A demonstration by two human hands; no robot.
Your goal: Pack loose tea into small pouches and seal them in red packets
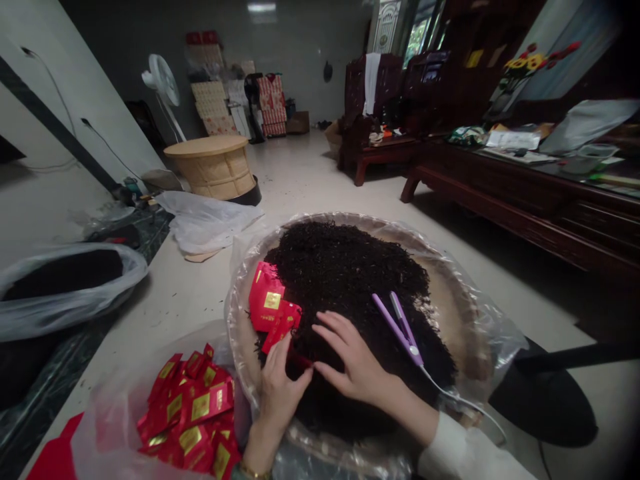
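A large round basin lined with clear plastic holds a heap of dark loose tea leaves. Over its near left part, my left hand has thumb and forefinger around a small red packet, mostly in shadow. My right hand reaches in from the right, fingers spread above the leaves, its thumb tip close to the packet's edge; whether they touch I cannot tell. Red and gold packets lie at the basin's left side. A purple hand sealer, jaws apart, rests on the leaves with its cord trailing right.
Left of the basin, a clear bag holds many red packets. Another bag of dark leaves stands farther left. A black stand base is at the right, a dark wooden table beyond. A round wooden-topped drum stands behind.
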